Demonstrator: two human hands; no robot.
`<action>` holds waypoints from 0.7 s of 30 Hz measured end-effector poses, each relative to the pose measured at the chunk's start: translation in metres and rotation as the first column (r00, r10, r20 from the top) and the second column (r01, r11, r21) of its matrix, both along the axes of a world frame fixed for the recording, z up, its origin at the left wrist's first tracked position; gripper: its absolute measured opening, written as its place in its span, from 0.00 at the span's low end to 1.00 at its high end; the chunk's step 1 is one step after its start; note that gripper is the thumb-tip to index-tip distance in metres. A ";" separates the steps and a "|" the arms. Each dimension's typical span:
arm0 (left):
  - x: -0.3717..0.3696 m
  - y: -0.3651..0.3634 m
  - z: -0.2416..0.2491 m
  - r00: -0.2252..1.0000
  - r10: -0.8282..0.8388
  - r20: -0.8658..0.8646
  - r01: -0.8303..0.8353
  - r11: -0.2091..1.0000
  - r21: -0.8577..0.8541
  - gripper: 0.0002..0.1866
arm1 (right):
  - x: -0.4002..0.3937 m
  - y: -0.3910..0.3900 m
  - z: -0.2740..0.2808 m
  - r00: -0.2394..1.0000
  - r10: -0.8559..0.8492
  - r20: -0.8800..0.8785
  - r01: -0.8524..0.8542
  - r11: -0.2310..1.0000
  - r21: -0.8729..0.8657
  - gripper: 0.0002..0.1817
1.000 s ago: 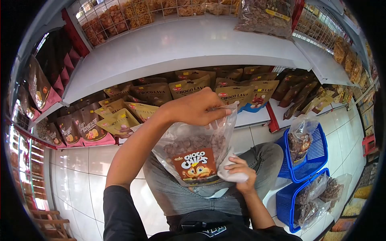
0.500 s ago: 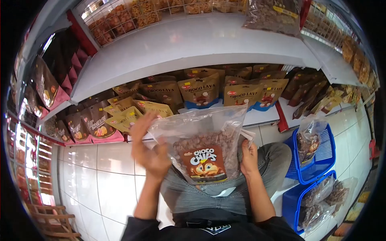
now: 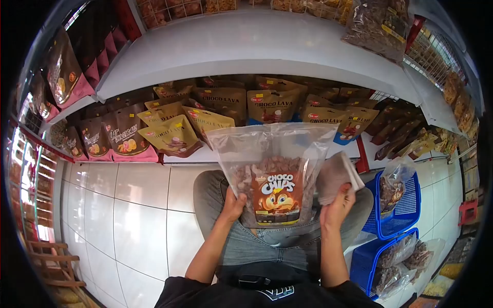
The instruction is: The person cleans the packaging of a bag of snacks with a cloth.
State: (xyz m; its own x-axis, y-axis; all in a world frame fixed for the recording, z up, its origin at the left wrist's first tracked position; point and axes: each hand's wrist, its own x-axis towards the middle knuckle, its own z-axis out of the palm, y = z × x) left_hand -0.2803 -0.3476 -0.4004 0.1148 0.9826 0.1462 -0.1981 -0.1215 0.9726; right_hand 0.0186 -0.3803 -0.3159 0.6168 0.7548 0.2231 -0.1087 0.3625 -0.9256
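Note:
A large clear plastic bag of choco chips (image 3: 241,177) stands upright over my lap, its brown "Choco Chips" label facing me. My left hand (image 3: 233,206) is closed on the bag's lower left side, with the thumb on the front. In my right hand (image 3: 336,207) is a folded pale cloth (image 3: 334,179), pinched under the thumb beside the bag's right edge. The upper part of the bag is see-through and holds no chips.
Choco Lava pouches (image 3: 272,105) line the low shelf ahead, beneath a white upper shelf (image 3: 246,46). Two blue baskets (image 3: 382,220) (image 3: 365,267) with bagged goods sit on the floor to my right. A wooden rack (image 3: 56,267) is at lower left.
My left hand, raised and blurred at the bag's upper left before, has come down to grip its lower side. The cloth in my right hand now shows more fully. The view has shifted.

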 end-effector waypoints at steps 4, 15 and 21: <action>0.004 0.002 0.016 0.999 0.005 0.038 -0.006 1.000 0.027 0.54 | -0.036 0.001 0.100 0.712 -0.075 0.699 -0.044 0.988 0.151 0.24; 0.005 0.005 0.009 0.994 0.106 0.024 -0.107 0.994 0.029 0.47 | -0.113 -0.028 0.087 -0.152 0.318 0.936 -0.223 0.911 -0.346 0.32; 0.005 0.012 0.009 0.996 0.086 0.038 -0.089 0.992 0.088 0.45 | -0.091 -0.070 0.042 -0.334 0.253 0.908 -0.315 0.878 -0.360 0.28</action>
State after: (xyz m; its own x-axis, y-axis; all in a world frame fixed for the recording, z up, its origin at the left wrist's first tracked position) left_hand -0.2748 -0.3353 -0.3912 0.0221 0.9715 0.2360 -0.2155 -0.2259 0.9500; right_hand -0.0728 -0.4501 -0.2742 -0.6420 0.7280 0.2405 0.7446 0.6668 -0.0311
